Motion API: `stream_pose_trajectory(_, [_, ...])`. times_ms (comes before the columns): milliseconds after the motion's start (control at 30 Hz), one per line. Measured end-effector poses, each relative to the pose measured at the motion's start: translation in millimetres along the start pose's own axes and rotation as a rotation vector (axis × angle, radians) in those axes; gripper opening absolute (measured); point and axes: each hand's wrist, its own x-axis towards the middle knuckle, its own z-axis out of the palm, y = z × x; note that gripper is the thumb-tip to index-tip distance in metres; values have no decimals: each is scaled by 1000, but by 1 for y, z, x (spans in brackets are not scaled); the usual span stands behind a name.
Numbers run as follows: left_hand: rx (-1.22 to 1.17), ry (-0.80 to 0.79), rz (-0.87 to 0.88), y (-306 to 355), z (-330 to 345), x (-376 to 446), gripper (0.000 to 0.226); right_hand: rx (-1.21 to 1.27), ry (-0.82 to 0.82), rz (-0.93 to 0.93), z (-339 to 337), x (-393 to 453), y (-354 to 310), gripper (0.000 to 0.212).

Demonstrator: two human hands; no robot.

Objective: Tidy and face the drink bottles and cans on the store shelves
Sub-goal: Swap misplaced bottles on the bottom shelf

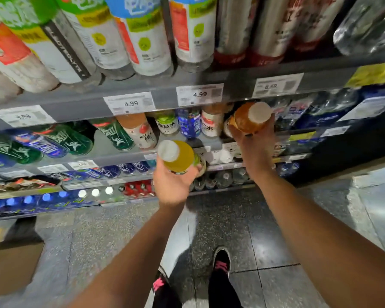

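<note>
In front of the shelves, at the left of the two arms, the left hand (pixel 172 185) is gripping one yellow bottle (pixel 180 157) from below, fingers curled round its body, and the white cap is pointing up toward the camera. Further right and higher, the right hand (pixel 255 138) is wrapping its fingers round one orange bottle (pixel 249 117), held just at the front edge of the second shelf (pixel 111 155), beside the standing row. So two bottles are being held, one in each hand; I judge the right hand is nearer the row's gap, the bottle's long axis being almost upright.
</note>
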Motion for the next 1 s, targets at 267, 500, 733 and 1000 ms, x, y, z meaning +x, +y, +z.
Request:
stream_pose_trajectory(267, [-38, 56, -24, 4, 16, 3, 59, -145, -57, -51, 14, 41, 14, 76])
stream_pose_trajectory(500, [-27, 76, -34, 7, 16, 14, 61, -335, -91, -23, 24, 51, 11, 76])
stream_pose_trajectory(733, [-118, 93, -11, -1, 1, 20, 59, -256, -45, -58, 31, -13, 18, 44])
stream_pose_trajectory(1000, [-164, 108, -2, -23, -41, 36, 71, -171, -139, -68, 126, -52, -14, 69])
